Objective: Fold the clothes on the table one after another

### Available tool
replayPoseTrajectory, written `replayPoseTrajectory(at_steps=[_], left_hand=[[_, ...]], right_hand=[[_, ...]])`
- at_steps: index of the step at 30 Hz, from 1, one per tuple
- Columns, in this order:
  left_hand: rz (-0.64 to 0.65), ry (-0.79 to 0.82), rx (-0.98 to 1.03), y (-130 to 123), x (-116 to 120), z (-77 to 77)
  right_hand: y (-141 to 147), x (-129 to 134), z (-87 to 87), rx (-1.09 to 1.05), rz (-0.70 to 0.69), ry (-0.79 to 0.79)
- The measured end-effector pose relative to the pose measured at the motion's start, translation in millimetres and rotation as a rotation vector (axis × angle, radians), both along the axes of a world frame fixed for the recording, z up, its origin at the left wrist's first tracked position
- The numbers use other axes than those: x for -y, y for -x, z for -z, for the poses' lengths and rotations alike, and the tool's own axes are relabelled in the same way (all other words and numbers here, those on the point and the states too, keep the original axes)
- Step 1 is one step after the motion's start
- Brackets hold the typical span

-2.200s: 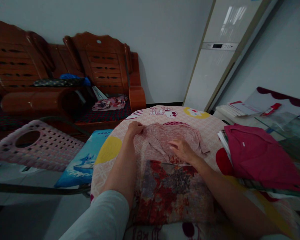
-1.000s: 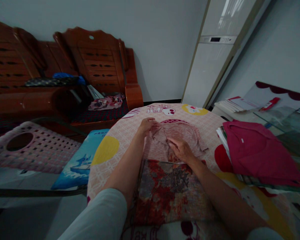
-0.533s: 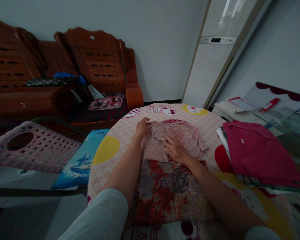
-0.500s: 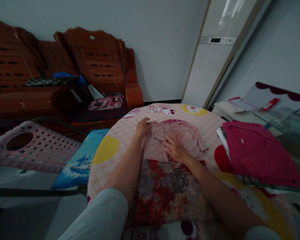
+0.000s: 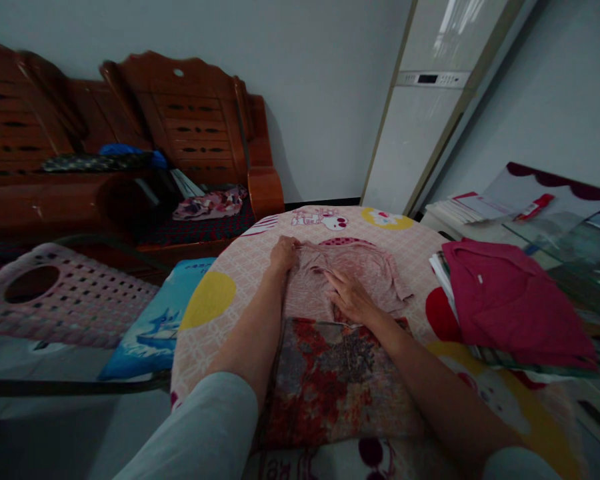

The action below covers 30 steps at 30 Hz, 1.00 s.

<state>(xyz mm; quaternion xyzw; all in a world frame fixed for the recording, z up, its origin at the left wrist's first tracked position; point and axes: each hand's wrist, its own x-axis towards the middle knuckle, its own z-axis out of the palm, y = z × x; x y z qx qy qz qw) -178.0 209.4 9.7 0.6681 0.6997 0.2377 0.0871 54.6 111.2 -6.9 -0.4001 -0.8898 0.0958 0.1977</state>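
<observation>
Pinching, apparently, the eleven o'clock edge of the pink knit top, the left hand anchors it; the right hand lies flat toward its centre, fingers extended, no grasp evident. The top rests on the desk; uneven tugging could crease it.

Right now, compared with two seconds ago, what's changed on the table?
The left hand has shifted right, along with the left edge of the pink garment; the right hand has moved slightly left over it. The patterned fabric and the magenta clothing stayed put.
</observation>
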Motion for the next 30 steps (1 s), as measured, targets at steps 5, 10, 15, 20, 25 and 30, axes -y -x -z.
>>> replayPoseTrajectory(at_steps=[5, 10, 15, 20, 25, 30], left_hand=[[-0.009, 0.069, -0.081, 4, -10, -0.6], [-0.032, 0.049, -0.080, 3, -13, -0.7], [-0.110, 0.009, -0.048, -2, -12, -1.3], [-0.140, -0.039, -0.021, -3, -11, 1.0], [-0.079, -0.213, 0.086, -5, -10, -15.1], [0.450, 0.163, 0.308, -8, -12, -23.0]], right_hand=[[1, 0, 0.8, 0.021, -0.037, -0.017], [1, 0, 0.0, -0.009, 0.026, -0.026], [-1, -2, -2.4, -0.082, 0.089, -0.021], [-1, -3, -3.7, -0.056, 0.140, -0.034], [-1, -3, -2.8, -0.038, 0.134, -0.051], [-2, -3, -2.2, -0.028, 0.156, -0.040]])
